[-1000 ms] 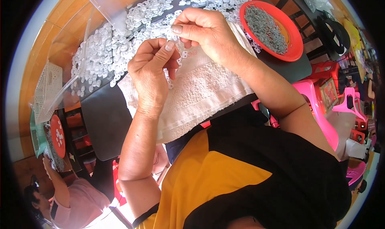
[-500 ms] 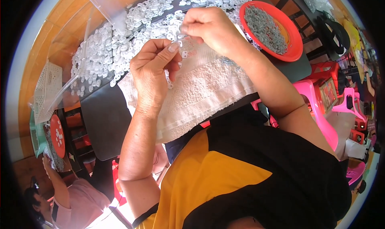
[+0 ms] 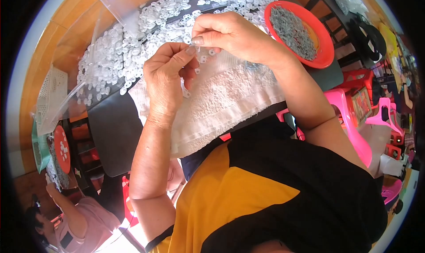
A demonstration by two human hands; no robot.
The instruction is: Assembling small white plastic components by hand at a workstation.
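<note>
My left hand [image 3: 164, 78] is closed in a pinch on a small whitish plastic piece [image 3: 196, 49], mostly covered by the fingertips. Close against it, my right hand [image 3: 237, 37] also pinches; what sits between its thumb and finger is too small to make out. A few similar oval pieces with holes [image 3: 203, 58] show just beneath the fingers. Both hands are above a cream towel [image 3: 226, 98] spread over the table's near edge. Beyond them lies a wide heap of translucent white plastic pieces [image 3: 110, 60].
A red basin [image 3: 326, 54] of small grey pieces [image 3: 290, 31] stands at the right. A clear plastic bin [image 3: 121, 7] rises at the far left. The dark table [image 3: 116, 138] ends near my left forearm. Pink stools [image 3: 349, 124] stand right; another person [image 3: 84, 222] works lower left.
My right hand has moved left and slightly down, bringing its fingertips against those of my left hand. The left hand has barely shifted. At lower left, the other person's arm has moved.
</note>
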